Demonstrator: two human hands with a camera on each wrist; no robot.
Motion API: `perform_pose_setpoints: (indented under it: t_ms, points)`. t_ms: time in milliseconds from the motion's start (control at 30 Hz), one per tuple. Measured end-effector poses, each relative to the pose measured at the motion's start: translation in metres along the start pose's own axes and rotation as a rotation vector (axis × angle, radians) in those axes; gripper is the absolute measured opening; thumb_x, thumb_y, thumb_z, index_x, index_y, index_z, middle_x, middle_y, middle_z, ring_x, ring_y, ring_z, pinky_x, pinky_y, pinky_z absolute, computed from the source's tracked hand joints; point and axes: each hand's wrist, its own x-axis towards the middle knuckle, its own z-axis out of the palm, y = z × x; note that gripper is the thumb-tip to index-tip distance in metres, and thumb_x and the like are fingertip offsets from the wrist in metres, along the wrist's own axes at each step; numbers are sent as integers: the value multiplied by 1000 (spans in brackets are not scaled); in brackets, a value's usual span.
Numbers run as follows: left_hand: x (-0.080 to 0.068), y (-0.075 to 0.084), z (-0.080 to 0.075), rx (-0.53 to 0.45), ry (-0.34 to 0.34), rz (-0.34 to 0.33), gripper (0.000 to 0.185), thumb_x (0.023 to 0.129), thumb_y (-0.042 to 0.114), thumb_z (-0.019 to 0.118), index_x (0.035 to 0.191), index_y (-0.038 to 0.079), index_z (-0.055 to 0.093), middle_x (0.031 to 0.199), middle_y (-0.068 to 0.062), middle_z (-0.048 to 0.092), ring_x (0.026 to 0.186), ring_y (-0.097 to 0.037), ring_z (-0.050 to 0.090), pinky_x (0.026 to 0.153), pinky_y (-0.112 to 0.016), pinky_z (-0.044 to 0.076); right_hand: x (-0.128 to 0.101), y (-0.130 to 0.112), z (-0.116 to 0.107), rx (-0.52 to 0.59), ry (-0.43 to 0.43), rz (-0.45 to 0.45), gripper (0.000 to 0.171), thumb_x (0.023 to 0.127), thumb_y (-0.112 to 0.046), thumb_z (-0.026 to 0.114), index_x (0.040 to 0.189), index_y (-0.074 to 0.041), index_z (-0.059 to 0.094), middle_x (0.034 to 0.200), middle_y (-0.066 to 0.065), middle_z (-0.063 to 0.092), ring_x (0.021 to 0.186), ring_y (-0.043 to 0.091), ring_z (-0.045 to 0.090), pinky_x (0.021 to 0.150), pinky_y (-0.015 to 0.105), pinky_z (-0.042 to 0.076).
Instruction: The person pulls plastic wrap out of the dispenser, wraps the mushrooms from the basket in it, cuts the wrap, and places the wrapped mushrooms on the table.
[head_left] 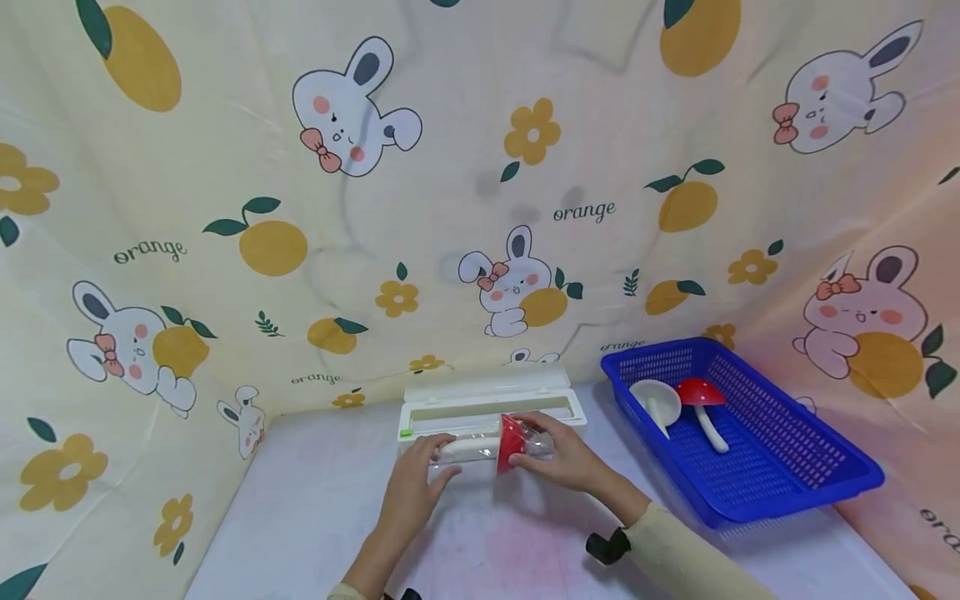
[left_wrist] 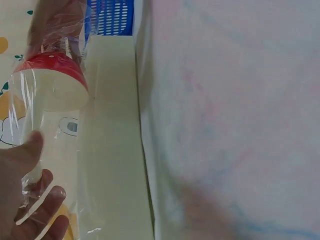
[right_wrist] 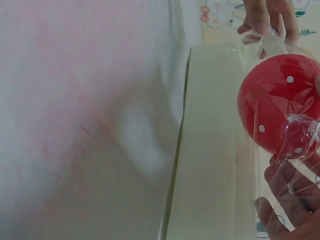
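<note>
A toy mushroom with a red, white-dotted cap point(head_left: 512, 443) and a pale stem point(head_left: 471, 447) lies sideways in clear plastic film point(head_left: 538, 445). My left hand point(head_left: 408, 493) grips the wrapped stem end, its thumb on one side and fingers on the other in the left wrist view. At the cap side, my right hand point(head_left: 566, 457) holds the cap and the loose film bunched past it. The crinkled film over the dotted cap point(right_wrist: 280, 102) shows in the right wrist view. Just behind the hands stands a long white box point(head_left: 576, 407) with its lid raised.
A blue plastic basket point(head_left: 795, 504) stands to the right. Inside it lie a red-capped toy mushroom point(head_left: 702, 393) and another with its pale underside point(head_left: 654, 395) showing. A white cloth point(head_left: 300, 508) covers the table, and a printed curtain point(head_left: 450, 167) hangs behind.
</note>
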Motion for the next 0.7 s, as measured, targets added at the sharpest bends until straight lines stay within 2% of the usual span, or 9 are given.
perform_pose_setpoints:
  t_ms: [167,300,400,533,633,700]
  points:
    - [8,2,-3,32,66,17,34,92,24,86,123,21,72,102,6,71,89,-15,64,80,-38,53,3,-2,-1,20,25,4,78,90,-39,90,154,-24,50,125,0,74,120,27,68,102,57,55]
    - [15,4,-6,50,79,15,30,92,26,85,120,20,75,97,7,73,83,-11,63,77,-37,53,3,-6,-2,9,45,-20,78,91,-36,89,156,-20,48,130,4,73,123,30,68,105,62,53]
    - [20,4,-8,58,80,15,28,93,28,84,118,20,76,95,7,74,81,-9,64,74,-35,53,4,-8,-3,-35,66,-66,76,93,-34,87,156,-17,49,138,6,68,125,29,66,105,60,54]
    - [25,5,-11,37,90,26,25,94,28,83,116,18,78,92,5,75,80,-11,66,70,-33,52,6,-10,-7,-113,93,-134,80,93,-33,87,160,-20,45,153,3,56,128,24,63,104,54,57]
    - [29,6,-14,22,98,25,24,95,29,82,115,16,79,90,4,75,79,-13,66,68,-34,52,8,-11,-10,-147,82,-179,86,90,-34,90,162,-25,43,160,0,50,137,24,58,105,51,57]
    - [32,8,-17,12,97,19,24,96,29,81,115,15,79,89,3,75,80,-15,67,68,-36,52,10,-11,-12,-153,59,-221,91,87,-32,93,162,-24,42,160,1,50,140,25,56,105,50,57]
